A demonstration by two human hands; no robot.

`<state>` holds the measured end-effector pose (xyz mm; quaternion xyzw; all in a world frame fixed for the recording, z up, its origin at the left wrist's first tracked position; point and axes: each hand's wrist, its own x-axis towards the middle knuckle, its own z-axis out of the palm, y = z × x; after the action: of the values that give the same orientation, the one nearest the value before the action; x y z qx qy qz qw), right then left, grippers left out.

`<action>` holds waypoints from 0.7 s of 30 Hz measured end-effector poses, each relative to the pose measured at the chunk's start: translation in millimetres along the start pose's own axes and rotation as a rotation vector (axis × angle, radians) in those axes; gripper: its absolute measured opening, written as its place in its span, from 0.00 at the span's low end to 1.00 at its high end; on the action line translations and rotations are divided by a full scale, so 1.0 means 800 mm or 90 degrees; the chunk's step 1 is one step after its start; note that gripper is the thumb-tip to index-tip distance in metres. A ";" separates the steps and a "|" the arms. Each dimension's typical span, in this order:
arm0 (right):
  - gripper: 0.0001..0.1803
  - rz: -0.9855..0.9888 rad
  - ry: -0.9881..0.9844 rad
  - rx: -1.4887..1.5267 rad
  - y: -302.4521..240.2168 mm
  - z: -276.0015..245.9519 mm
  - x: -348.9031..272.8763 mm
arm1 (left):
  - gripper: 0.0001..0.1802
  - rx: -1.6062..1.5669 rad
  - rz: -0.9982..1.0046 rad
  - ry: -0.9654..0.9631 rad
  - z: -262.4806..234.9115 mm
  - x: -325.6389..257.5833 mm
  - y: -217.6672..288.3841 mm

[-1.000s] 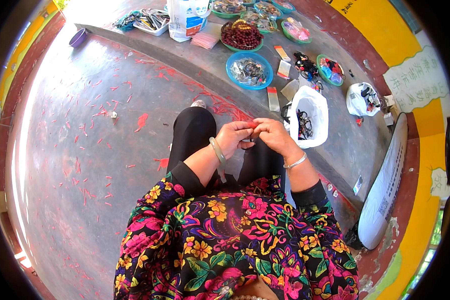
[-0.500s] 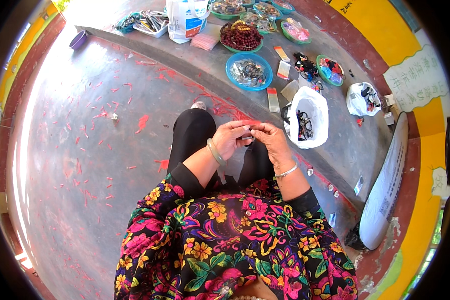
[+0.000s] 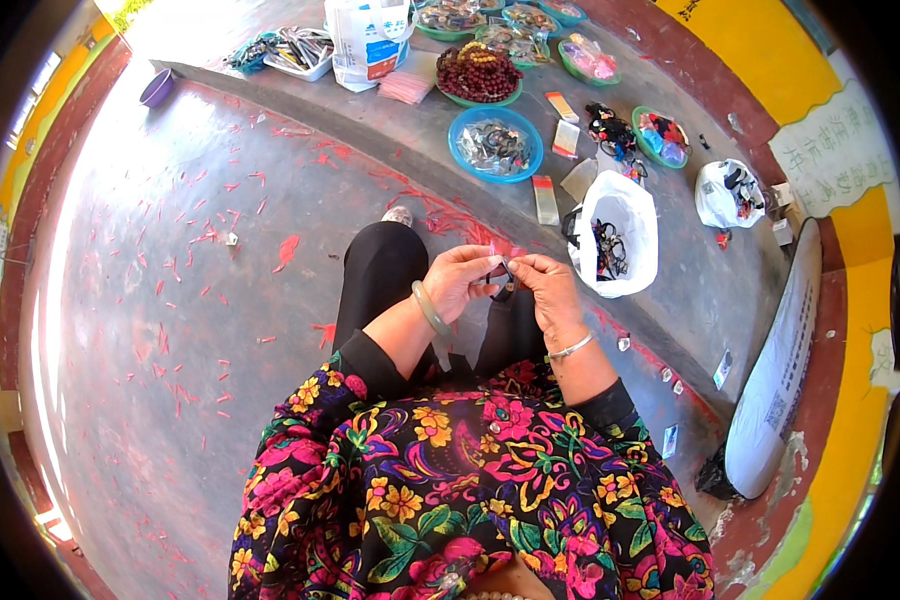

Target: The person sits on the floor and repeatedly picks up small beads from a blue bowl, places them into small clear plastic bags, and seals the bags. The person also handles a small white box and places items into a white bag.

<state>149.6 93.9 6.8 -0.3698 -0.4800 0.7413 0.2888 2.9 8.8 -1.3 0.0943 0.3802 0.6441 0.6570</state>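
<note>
My left hand [image 3: 458, 282], with a jade-coloured bangle at the wrist, and my right hand [image 3: 547, 288], wearing a silver bracelet, meet above my lap. The fingertips of both pinch a thin dark looped cord [image 3: 508, 286], which looks like a bracelet; fingers cover part of it. At the top of the pinch shows a translucent pinkish-red bit [image 3: 504, 248]; it is blurred, and I cannot tell which hand has it. Just right of my right hand stands an open white plastic bag [image 3: 638, 262] with black cord bracelets [image 3: 610, 250] inside.
A blue basin [image 3: 460, 155] of small packets sits on the raised concrete step, near a basket of dark red beads [image 3: 478, 75] and a white bag [image 3: 368, 45]. Another white bag [image 3: 718, 205] stands at right. Red scraps [image 3: 287, 252] litter the floor. A purple bowl [image 3: 157, 88] is far left.
The red strip over my fingertips now appears smaller and paler. A dark loop hangs visibly between my hands, where it was mostly hidden before. Both hands stay in nearly the same place.
</note>
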 end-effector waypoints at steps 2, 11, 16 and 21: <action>0.04 0.002 -0.016 0.004 0.004 0.002 0.001 | 0.07 0.003 -0.006 0.010 0.003 0.002 -0.001; 0.06 -0.074 -0.006 -0.056 0.008 0.008 -0.002 | 0.06 -0.049 0.032 -0.008 -0.005 0.007 -0.008; 0.06 -0.047 -0.005 -0.004 0.008 0.007 -0.005 | 0.07 -0.059 0.053 0.008 -0.001 0.006 -0.007; 0.05 -0.060 -0.003 0.024 -0.001 0.011 -0.009 | 0.07 -0.060 0.051 -0.006 -0.004 0.006 -0.006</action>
<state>146.1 84.2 11.7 -0.3392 -0.4839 0.7366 0.3290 3.9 11.5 -8.4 0.0813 0.3423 0.6865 0.6363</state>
